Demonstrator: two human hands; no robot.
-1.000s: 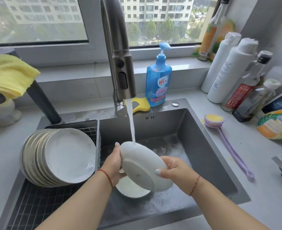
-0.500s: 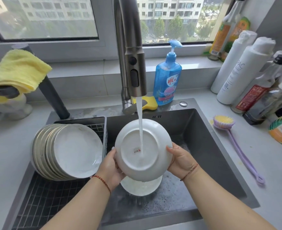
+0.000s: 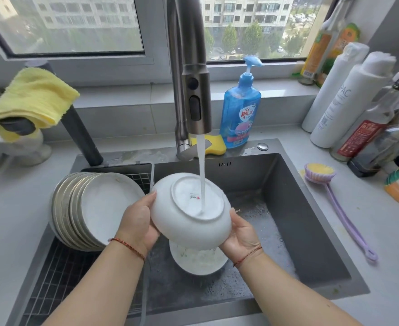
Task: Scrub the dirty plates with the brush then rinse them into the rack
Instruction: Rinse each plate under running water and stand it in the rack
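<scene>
Water point(image 3: 202, 175) falls from the pull-down faucet point(image 3: 195, 100) onto the upturned base of a white plate point(image 3: 191, 211), held bottom-up and tilted over the middle of the sink point(image 3: 311, 234). The left hand point(image 3: 138, 223) grips the plate's left rim, fingers curled underneath and thumb on the outer wall; the right hand point(image 3: 239, 234) cups the lower right rim in the same way, fingers hidden beneath. A small sticker shows on the plate's foot, just left of the stream. Directly below, partly hidden by the held plate, a dirty plate point(image 3: 198, 261) lies on the sudsy sink floor.

Left of the hands, a wire rack point(image 3: 60, 274) fills the sink's left part and carries a row of plates point(image 3: 92, 208) on edge, leaning close together. The scrubbing brush point(image 3: 334, 201), lilac with a yellow head, lies on the tabletop point(image 3: 381, 290) right of the sink, apart from both hands. Behind the faucet stand a blue dish-soap pump bottle point(image 3: 239, 114) and a yellow sponge point(image 3: 213, 144) at its foot. Tall white bottles point(image 3: 342, 100) and dark sauce bottles point(image 3: 370, 128) crowd the right rear corner. At far left a yellow cloth point(image 3: 33, 95) drapes over a dark second tap point(image 3: 81, 135).
</scene>
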